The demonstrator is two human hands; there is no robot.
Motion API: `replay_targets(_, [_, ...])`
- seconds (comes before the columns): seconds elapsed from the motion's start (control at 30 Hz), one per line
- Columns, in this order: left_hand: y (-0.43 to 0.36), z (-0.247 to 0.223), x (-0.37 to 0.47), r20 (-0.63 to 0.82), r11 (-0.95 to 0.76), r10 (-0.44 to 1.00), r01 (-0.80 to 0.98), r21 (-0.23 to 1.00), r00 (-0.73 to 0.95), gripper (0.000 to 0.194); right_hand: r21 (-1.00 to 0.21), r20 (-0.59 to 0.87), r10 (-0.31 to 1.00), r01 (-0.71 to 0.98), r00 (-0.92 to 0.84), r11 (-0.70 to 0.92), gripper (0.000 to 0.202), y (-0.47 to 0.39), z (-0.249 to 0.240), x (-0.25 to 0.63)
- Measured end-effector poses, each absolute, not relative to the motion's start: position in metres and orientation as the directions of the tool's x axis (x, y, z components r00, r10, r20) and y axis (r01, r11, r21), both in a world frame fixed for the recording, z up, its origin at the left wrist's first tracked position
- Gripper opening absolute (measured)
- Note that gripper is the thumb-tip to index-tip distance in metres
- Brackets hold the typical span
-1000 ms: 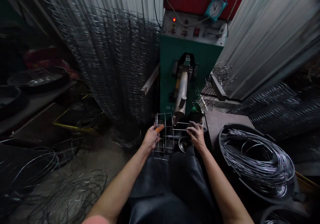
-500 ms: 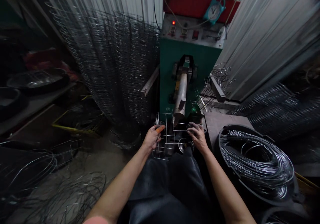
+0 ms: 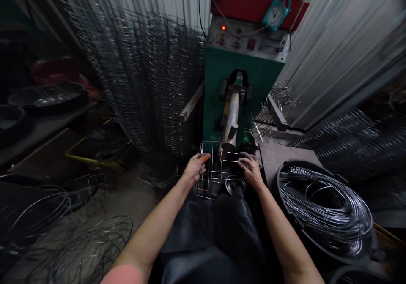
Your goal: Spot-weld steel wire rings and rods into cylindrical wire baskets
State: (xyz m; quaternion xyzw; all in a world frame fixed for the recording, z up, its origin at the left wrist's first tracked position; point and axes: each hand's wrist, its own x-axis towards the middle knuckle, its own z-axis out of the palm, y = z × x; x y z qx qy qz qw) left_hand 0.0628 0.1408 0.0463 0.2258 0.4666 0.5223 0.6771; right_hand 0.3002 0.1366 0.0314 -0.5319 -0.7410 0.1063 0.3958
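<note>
A wire frame [image 3: 212, 175] of crossed metal rods stands just below the tip of the green machine's metal arm [image 3: 231, 121]. My left hand [image 3: 196, 168] is closed on the frame's left side, with an orange covering on one finger that points at the machine tip. At the frame's right, my right hand [image 3: 250, 166] has its fingers pressed round the end of the upper rods. The rods run between both hands, under the pointed tip. A small round metal bowl [image 3: 234, 183] sits below, between the hands.
Tall stacks of wire rings [image 3: 152, 81] rise at the left of the green machine [image 3: 253, 72]. A black tub [image 3: 282, 191] holding wire hoops stands at the right. Loose wires [image 3: 95, 246] lie on the floor at lower left. A blue clock [image 3: 275, 13] hangs on top.
The view has shifted slightly, so the machine appears a little further right. Both hands keep their hold, and the wire frame sits slightly higher in the picture.
</note>
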Motion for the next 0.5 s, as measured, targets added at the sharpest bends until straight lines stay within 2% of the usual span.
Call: replay_targets(0.5, [0.135, 0.054, 0.061, -0.383, 0.357, 0.923, -0.469, 0.808, 0.043, 0.039, -0.567, 0.447, 0.885, 0.724, -0.129, 0.392, 0.024, 0.129, 0.033, 0.300])
